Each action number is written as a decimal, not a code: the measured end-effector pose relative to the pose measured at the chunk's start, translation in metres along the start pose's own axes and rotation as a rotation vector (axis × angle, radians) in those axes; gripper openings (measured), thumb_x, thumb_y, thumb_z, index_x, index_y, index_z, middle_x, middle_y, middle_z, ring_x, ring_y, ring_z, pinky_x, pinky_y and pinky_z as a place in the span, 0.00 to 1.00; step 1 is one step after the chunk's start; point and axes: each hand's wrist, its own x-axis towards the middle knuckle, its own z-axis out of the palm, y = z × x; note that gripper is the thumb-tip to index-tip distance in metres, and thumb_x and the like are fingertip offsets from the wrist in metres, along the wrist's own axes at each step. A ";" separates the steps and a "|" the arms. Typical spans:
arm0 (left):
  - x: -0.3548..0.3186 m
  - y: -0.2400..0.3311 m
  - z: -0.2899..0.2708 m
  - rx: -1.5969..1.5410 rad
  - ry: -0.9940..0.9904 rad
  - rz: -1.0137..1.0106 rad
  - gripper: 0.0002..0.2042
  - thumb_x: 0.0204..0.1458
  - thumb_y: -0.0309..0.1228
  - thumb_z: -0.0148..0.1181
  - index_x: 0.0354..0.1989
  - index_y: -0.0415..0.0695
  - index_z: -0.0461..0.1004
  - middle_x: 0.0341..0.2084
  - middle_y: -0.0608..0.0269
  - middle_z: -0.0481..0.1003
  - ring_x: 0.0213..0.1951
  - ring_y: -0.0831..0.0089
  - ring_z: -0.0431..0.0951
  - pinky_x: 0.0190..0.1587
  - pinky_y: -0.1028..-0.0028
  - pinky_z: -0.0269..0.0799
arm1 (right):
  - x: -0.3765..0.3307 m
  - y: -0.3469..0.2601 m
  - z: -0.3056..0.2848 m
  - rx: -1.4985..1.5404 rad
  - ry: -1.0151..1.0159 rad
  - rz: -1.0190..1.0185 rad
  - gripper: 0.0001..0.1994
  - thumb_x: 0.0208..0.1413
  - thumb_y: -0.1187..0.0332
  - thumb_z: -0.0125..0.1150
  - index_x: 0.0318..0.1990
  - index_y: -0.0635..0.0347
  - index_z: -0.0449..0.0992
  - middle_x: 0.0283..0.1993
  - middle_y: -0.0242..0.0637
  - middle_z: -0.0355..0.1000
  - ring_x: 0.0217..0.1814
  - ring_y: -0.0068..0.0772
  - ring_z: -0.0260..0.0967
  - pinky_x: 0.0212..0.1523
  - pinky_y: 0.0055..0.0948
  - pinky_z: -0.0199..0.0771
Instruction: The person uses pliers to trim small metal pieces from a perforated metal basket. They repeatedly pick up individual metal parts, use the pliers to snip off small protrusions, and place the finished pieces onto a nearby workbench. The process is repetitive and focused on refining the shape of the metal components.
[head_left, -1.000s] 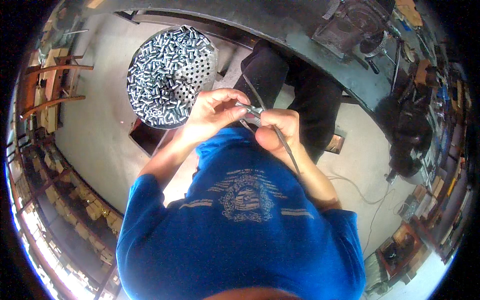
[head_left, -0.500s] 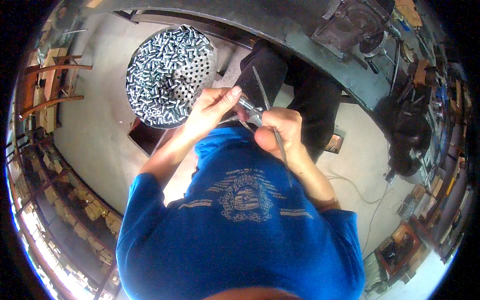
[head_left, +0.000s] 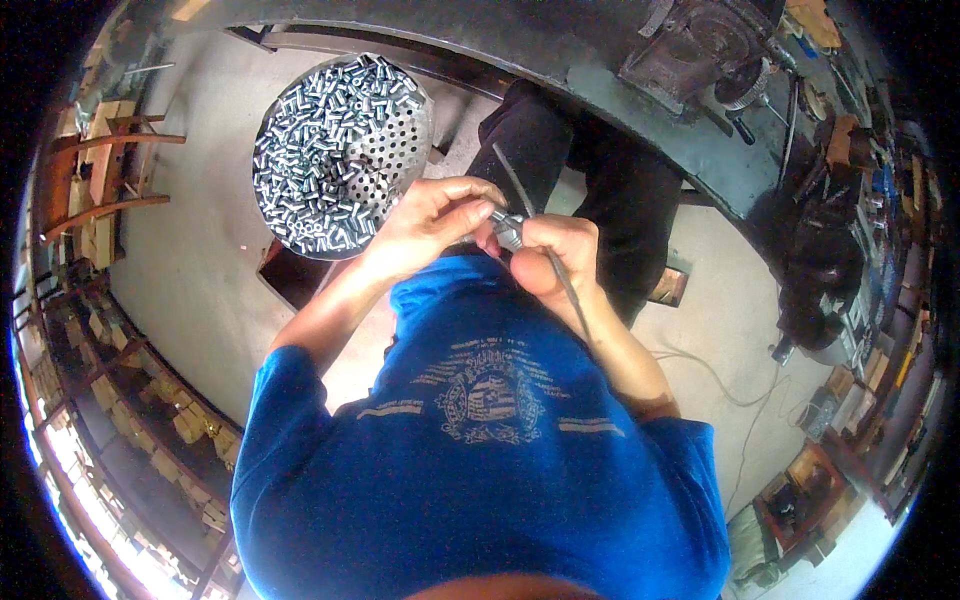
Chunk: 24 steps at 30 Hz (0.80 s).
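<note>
Over my lap, my left hand [head_left: 440, 218] is closed, thumb and fingers gripping small shiny metal sleeves [head_left: 508, 230], partly hidden by the fingers. My right hand [head_left: 562, 252] is a fist around a long, thin grey file [head_left: 513, 174], whose narrow end points up and away past the sleeves. Right against those sleeves rest the right fingers; whether they grip one too, I cannot tell. Beyond my left hand stands a round perforated metal pan [head_left: 408, 125], heaped with several similar short silvery sleeves [head_left: 310, 150].
A dark metal workbench [head_left: 590, 85] runs across the far side, carrying a heavy vise-like machine [head_left: 700, 55]. Wooden racks [head_left: 95, 190] line the left. On the floor at right lie a thin cable [head_left: 715, 375] and a small open box [head_left: 668, 285].
The file's far end has shifted left and slightly nearer. My left thumb and fingers have moved right and curled further over the metal sleeve, which shows less now.
</note>
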 end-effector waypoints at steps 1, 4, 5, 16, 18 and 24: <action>0.000 0.001 0.001 -0.034 -0.011 -0.006 0.09 0.55 0.28 0.51 0.37 0.34 0.70 0.24 0.62 0.73 0.28 0.78 0.74 0.32 0.78 0.71 | -0.001 0.000 0.003 0.112 0.045 0.052 0.25 0.48 0.48 0.59 0.16 0.62 0.65 0.20 0.38 0.70 0.21 0.30 0.70 0.22 0.25 0.66; -0.001 0.002 0.008 -0.120 0.023 -0.025 0.08 0.53 0.26 0.53 0.38 0.35 0.70 0.25 0.62 0.73 0.28 0.77 0.74 0.32 0.79 0.71 | 0.002 -0.008 -0.004 0.204 -0.025 0.096 0.27 0.47 0.46 0.59 0.17 0.64 0.66 0.24 0.39 0.73 0.26 0.24 0.71 0.26 0.22 0.68; -0.001 0.001 0.010 -0.147 0.045 -0.031 0.08 0.52 0.25 0.54 0.38 0.35 0.69 0.25 0.62 0.73 0.28 0.77 0.74 0.32 0.79 0.70 | 0.003 -0.013 -0.006 0.192 -0.032 0.118 0.27 0.47 0.46 0.58 0.17 0.64 0.66 0.24 0.39 0.72 0.27 0.23 0.71 0.26 0.22 0.68; 0.009 -0.020 -0.029 0.758 0.402 0.254 0.08 0.37 0.22 0.60 0.30 0.42 0.75 0.21 0.62 0.72 0.20 0.76 0.71 0.25 0.77 0.67 | -0.008 -0.042 -0.023 0.107 -0.099 -0.036 0.16 0.41 0.68 0.56 0.11 0.58 0.55 0.11 0.32 0.55 0.11 0.28 0.54 0.13 0.26 0.48; 0.009 -0.018 -0.029 0.887 0.384 0.307 0.09 0.34 0.23 0.59 0.28 0.43 0.74 0.19 0.60 0.68 0.20 0.66 0.71 0.23 0.72 0.67 | -0.008 -0.044 -0.025 0.036 -0.197 -0.088 0.17 0.43 0.74 0.54 0.11 0.59 0.53 0.11 0.31 0.57 0.11 0.26 0.56 0.13 0.24 0.49; 0.010 -0.026 -0.026 0.922 0.365 0.509 0.11 0.31 0.19 0.59 0.27 0.42 0.73 0.18 0.62 0.67 0.18 0.70 0.67 0.22 0.72 0.64 | -0.005 -0.051 -0.023 0.029 -0.235 0.024 0.15 0.37 0.75 0.56 0.11 0.61 0.55 0.11 0.33 0.55 0.11 0.27 0.54 0.14 0.25 0.48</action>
